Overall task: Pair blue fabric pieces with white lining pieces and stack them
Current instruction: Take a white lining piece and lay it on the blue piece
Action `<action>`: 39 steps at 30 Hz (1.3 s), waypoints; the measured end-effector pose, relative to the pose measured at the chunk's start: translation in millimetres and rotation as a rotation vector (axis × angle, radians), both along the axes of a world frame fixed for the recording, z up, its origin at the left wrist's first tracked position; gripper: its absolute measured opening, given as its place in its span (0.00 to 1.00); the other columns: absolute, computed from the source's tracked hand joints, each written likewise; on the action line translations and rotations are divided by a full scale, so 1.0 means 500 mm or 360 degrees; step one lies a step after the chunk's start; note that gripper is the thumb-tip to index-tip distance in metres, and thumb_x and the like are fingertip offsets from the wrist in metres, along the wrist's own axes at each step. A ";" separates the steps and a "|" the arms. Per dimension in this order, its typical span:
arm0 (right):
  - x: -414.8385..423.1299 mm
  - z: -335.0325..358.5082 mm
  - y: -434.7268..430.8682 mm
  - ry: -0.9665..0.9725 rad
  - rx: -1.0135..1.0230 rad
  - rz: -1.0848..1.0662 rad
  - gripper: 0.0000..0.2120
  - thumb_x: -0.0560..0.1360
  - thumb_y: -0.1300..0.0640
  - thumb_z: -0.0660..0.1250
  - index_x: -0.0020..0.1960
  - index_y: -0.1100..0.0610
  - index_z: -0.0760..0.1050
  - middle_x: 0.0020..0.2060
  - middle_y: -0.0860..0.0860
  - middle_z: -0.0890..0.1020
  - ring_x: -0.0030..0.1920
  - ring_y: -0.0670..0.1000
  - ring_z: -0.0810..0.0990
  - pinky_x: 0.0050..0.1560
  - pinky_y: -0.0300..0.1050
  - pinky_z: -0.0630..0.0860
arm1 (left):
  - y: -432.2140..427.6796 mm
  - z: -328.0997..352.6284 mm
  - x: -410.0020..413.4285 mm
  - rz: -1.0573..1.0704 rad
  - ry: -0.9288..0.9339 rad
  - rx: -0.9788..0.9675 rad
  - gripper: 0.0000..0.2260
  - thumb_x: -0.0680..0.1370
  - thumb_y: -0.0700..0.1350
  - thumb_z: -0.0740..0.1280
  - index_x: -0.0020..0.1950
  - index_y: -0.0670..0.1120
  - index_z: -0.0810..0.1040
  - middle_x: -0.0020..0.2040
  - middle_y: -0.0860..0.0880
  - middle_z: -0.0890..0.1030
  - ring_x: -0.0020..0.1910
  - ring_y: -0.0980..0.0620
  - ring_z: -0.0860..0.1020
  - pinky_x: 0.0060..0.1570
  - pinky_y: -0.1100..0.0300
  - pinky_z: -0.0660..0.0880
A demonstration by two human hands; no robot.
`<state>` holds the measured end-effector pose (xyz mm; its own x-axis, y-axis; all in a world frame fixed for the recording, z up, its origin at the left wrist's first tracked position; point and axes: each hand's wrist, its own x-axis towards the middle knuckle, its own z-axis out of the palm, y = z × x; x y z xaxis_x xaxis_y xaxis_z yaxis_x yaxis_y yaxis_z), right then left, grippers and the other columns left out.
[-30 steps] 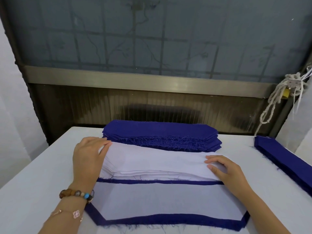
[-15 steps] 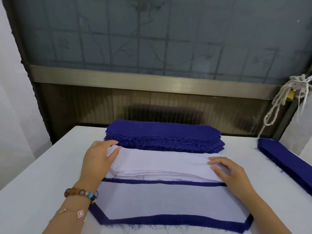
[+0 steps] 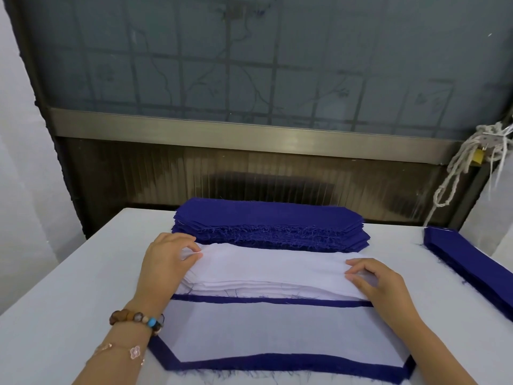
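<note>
A thick pile of blue fabric pieces lies at the back of the table. In front of it sits a pile of white lining pieces. My left hand pinches the left end of the top white lining piece between thumb and fingers. My right hand curls its fingers on the right end of the same piece. Nearest me lies a blue piece with a white lining piece laid on it, so blue shows as a border.
The white table fills the foreground. A second pile of blue pieces runs along the right edge. A dark ribbed panel and frosted window stand behind the table, and a white cord hangs at right.
My left hand's fingers have gone from lying flat to pinching the left end of the top lining piece. My right fingers have curled up on the right end. The view shifted slightly.
</note>
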<state>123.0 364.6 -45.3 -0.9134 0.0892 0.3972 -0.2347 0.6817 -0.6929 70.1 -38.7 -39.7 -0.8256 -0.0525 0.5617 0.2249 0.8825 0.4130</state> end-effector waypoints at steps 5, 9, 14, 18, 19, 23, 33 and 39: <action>0.002 0.001 0.000 0.0096 0.0375 -0.0043 0.05 0.75 0.61 0.70 0.46 0.51 0.78 0.50 0.46 0.79 0.52 0.49 0.76 0.59 0.41 0.69 | 0.000 0.007 0.011 -0.0226 -0.0195 0.0319 0.13 0.71 0.41 0.76 0.37 0.53 0.74 0.44 0.57 0.81 0.42 0.60 0.77 0.43 0.71 0.68; 0.003 0.002 -0.002 0.0136 0.0412 -0.0043 0.07 0.76 0.61 0.68 0.48 0.50 0.76 0.52 0.44 0.76 0.54 0.47 0.73 0.59 0.40 0.66 | 0.006 0.011 0.023 -0.0336 -0.0383 0.0366 0.11 0.74 0.37 0.70 0.42 0.51 0.71 0.44 0.59 0.78 0.43 0.64 0.76 0.39 0.75 0.69; 0.012 0.006 -0.017 0.0101 0.0331 0.0008 0.11 0.78 0.62 0.64 0.47 0.45 0.70 0.53 0.42 0.78 0.54 0.45 0.75 0.60 0.41 0.68 | 0.024 0.034 0.033 -0.0302 -0.0300 0.0547 0.15 0.75 0.41 0.71 0.55 0.57 0.72 0.48 0.58 0.76 0.47 0.58 0.75 0.44 0.72 0.67; 0.016 0.008 -0.018 0.0034 0.0276 0.0068 0.12 0.79 0.62 0.61 0.45 0.46 0.66 0.54 0.41 0.80 0.55 0.44 0.78 0.57 0.40 0.69 | 0.024 0.040 0.038 -0.0094 -0.0085 0.0650 0.07 0.74 0.42 0.73 0.49 0.51 0.78 0.45 0.53 0.79 0.44 0.53 0.77 0.46 0.64 0.71; 0.017 0.008 -0.016 0.0019 0.0266 0.0077 0.11 0.80 0.61 0.60 0.45 0.46 0.66 0.54 0.41 0.80 0.55 0.43 0.77 0.56 0.40 0.69 | 0.021 0.041 0.038 -0.0063 -0.0059 0.0648 0.06 0.73 0.43 0.74 0.47 0.49 0.79 0.42 0.52 0.80 0.42 0.53 0.77 0.43 0.64 0.72; 0.020 0.006 -0.012 -0.0003 0.0276 0.0144 0.08 0.82 0.55 0.55 0.48 0.43 0.67 0.56 0.38 0.78 0.57 0.42 0.76 0.59 0.41 0.69 | 0.017 0.040 0.038 0.0021 -0.0011 0.0558 0.06 0.72 0.46 0.74 0.42 0.47 0.79 0.35 0.54 0.78 0.35 0.56 0.76 0.36 0.70 0.68; 0.007 -0.003 -0.005 -0.0101 0.0367 0.0055 0.17 0.78 0.50 0.65 0.66 0.46 0.69 0.61 0.41 0.74 0.62 0.44 0.70 0.66 0.41 0.63 | 0.005 0.044 0.043 -0.0208 0.0307 0.0034 0.14 0.77 0.35 0.67 0.62 0.40 0.80 0.60 0.42 0.81 0.59 0.42 0.78 0.62 0.52 0.69; -0.001 -0.002 -0.005 -0.0118 0.0299 0.0037 0.23 0.77 0.50 0.67 0.68 0.40 0.64 0.57 0.37 0.75 0.59 0.42 0.70 0.64 0.40 0.61 | 0.012 0.057 0.052 -0.0609 0.0091 0.1079 0.10 0.76 0.46 0.65 0.55 0.54 0.82 0.54 0.60 0.84 0.57 0.54 0.80 0.60 0.58 0.73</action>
